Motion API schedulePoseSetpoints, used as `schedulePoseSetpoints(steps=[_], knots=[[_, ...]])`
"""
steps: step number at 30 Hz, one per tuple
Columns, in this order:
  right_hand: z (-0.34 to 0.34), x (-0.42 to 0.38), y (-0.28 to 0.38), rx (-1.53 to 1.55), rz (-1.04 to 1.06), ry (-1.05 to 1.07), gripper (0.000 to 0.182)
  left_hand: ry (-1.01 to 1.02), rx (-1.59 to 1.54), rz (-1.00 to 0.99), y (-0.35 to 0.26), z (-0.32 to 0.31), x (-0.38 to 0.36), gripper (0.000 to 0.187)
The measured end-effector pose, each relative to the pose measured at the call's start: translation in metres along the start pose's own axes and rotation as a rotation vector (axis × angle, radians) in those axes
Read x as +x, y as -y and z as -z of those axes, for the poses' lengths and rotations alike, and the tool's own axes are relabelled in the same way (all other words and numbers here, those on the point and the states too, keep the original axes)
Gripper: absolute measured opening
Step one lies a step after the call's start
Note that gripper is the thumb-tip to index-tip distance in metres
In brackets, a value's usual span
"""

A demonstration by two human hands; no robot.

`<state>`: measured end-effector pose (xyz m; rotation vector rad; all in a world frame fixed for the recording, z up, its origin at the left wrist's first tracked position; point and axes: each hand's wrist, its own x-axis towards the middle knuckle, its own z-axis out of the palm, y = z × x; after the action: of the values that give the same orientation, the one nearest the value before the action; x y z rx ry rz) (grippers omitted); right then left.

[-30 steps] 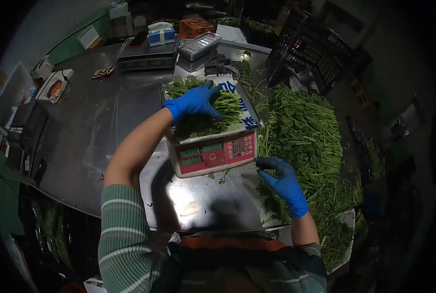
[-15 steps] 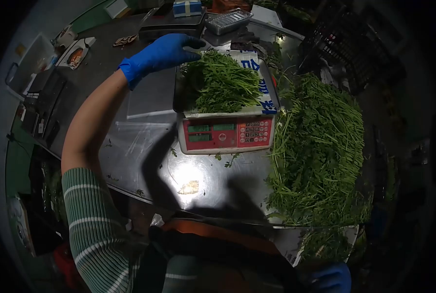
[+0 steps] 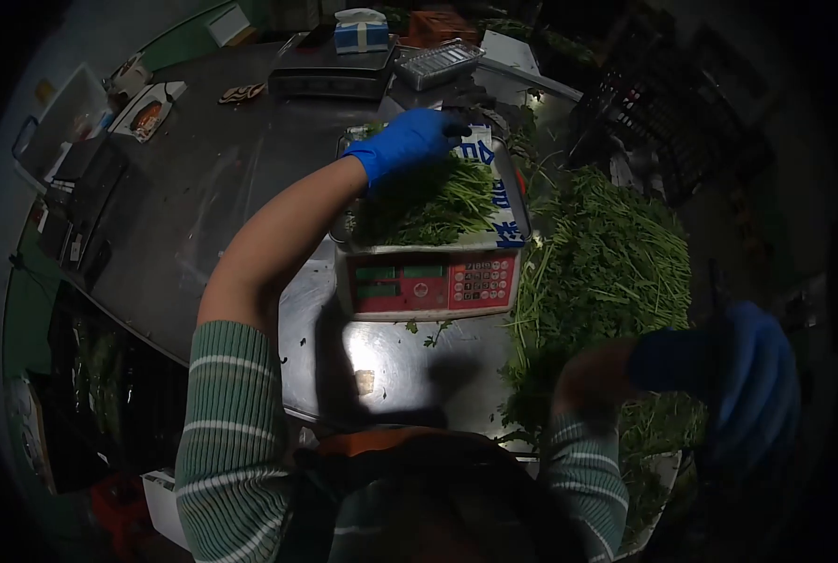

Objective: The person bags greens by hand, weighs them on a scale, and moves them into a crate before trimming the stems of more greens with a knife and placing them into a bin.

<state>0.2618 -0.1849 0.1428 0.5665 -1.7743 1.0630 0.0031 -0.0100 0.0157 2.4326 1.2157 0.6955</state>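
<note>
My left hand (image 3: 410, 141), in a blue glove, reaches over the bunch of leafy greens (image 3: 428, 206). Its fingers are partly extended toward the right, with the tips in shadow and nothing visible held in them. The greens lie on printed white plastic (image 3: 505, 202) on the pan of a weighing scale (image 3: 428, 289), which has a red panel and keypad. Out to the right is my right hand (image 3: 757, 385), also blue-gloved, dim and slightly blurred. Its fingers hang down, stretched out, beside a large heap of leafy greens (image 3: 616, 263).
Behind the scale stand a second scale (image 3: 330, 75) with a tissue box (image 3: 361, 32) on it, and a clear plastic tray (image 3: 440, 64). A black crate (image 3: 658, 113) is at the back right. Leaf scraps (image 3: 438, 333) dot the metal table (image 3: 222, 178).
My left hand has moved right, from the left edge of the greens to above them. My right hand has risen from the bottom edge to the far right. The view has shifted slightly.
</note>
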Motion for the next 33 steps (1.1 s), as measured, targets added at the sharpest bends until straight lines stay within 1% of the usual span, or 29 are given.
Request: schedulePoseSetpoints(steps=[1,2,3,4,5,6,9,10,11,12,13,14,15,16,17,18,19,20,21,23,24,25,27,28,29,30,31,32,33], knots=[[0.010,0.008,-0.002,0.032,0.043,0.017,0.020,0.007,0.094,-0.016,0.003,-0.008,0.000,0.036],[-0.001,0.002,-0.044,-0.290,-0.085,-0.493,0.015,0.019,0.188,-0.031,0.003,-0.015,-0.002,0.037],[0.013,-0.005,-0.069,-0.496,-0.454,-0.732,0.016,0.017,0.193,-0.044,0.002,-0.019,0.000,0.037],[0.022,-0.018,-0.099,-0.631,-0.702,-0.721,0.015,0.204,0.286,0.018,0.001,-0.022,0.003,0.039],[0.034,-0.041,-0.123,-0.693,-0.759,-0.620,0.016,0.389,0.379,0.082,0.000,-0.025,0.006,0.041],[0.043,-0.061,-0.142,-0.754,-0.813,-0.516,0.018,0.385,0.387,0.075,0.002,-0.026,0.009,0.041],[0.043,-0.091,-0.166,-0.832,-0.821,-0.577,0.017,0.369,0.343,-0.011,0.008,-0.018,0.008,0.036],[0.043,-0.097,-0.172,-0.829,-0.818,-0.582,0.017,0.343,-0.143,0.211,0.006,-0.009,0.005,0.032],[0.043,-0.100,-0.176,-0.998,-0.716,-0.510,0.017,0.298,-0.629,0.427,0.005,-0.002,0.005,0.029],[0.042,-0.101,-0.180,-1.163,-0.610,-0.434,0.018,0.298,-0.623,0.427,0.008,-0.002,0.007,0.029],[0.041,-0.101,-0.184,-1.161,-0.605,-0.436,0.018,0.227,-0.806,0.495,0.012,-0.003,0.008,0.028],[0.037,-0.097,-0.188,-1.302,-0.540,-0.295,0.020,0.153,-0.989,0.561,0.017,-0.005,0.010,0.028],[0.034,-0.094,-0.192,-1.439,-0.469,-0.149,0.023,0.152,-0.984,0.561,0.023,-0.011,0.010,0.028],[0.032,-0.099,-0.200,-1.439,-0.465,-0.151,0.023,0.126,-0.951,0.534,0.030,-0.021,0.010,0.030],[0.032,-0.110,-0.212,-1.436,-0.540,-0.200,0.027,0.101,-0.917,0.507,0.033,-0.026,0.009,0.032],[0.033,-0.120,-0.221,-1.431,-0.615,-0.248,0.031,0.100,-0.916,0.504,0.022,-0.021,0.006,0.032],[0.034,-0.130,-0.227,-1.432,-0.613,-0.247,0.031,0.149,-0.896,0.452,0.011,-0.014,0.002,0.036],[0.035,-0.136,-0.232,-1.332,-0.754,-0.330,0.032,0.198,-0.876,0.401,0.004,-0.009,0.000,0.041],[0.036,-0.143,-0.236,-1.225,-0.890,-0.412,0.033,0.198,-0.875,0.401,0.012,-0.015,0.001,0.041],[0.037,-0.151,-0.244,-1.232,-0.879,-0.441,0.037,0.321,-0.223,0.072,0.026,-0.024,0.005,0.045],[0.036,-0.152,-0.246,-1.241,-0.867,-0.468,0.041,0.322,-0.223,0.073,0.026,-0.024,0.008,0.045],[0.035,-0.154,-0.248,-1.239,-0.867,-0.468,0.041,0.349,-0.201,0.128,0.027,-0.024,0.012,0.047],[0.026,-0.145,-0.242,-1.413,-0.679,-0.481,0.052,0.367,-0.180,0.185,0.028,-0.018,0.016,0.050],[0.022,-0.141,-0.236,-1.411,-0.676,-0.476,0.052,0.270,-0.274,0.268,0.031,-0.013,0.018,0.048],[0.017,-0.132,-0.227,-1.523,-0.632,-0.397,0.054,0.174,-0.366,0.350,0.032,-0.009,0.018,0.047],[0.014,-0.127,-0.223,-1.633,-0.585,-0.317,0.056,0.172,-0.363,0.352,0.033,-0.007,0.017,0.047],[0.015,-0.129,-0.225,-1.631,-0.581,-0.318,0.056,0.101,-0.520,0.507,0.033,-0.004,0.017,0.042],[0.017,-0.133,-0.229,-1.632,-0.642,-0.124,0.054,0.027,-0.675,0.661,0.033,-0.002,0.015,0.037],[0.018,-0.137,-0.232,-1.622,-0.701,0.071,0.053,0.025,-0.672,0.663,0.032,-0.003,0.013,0.037]])
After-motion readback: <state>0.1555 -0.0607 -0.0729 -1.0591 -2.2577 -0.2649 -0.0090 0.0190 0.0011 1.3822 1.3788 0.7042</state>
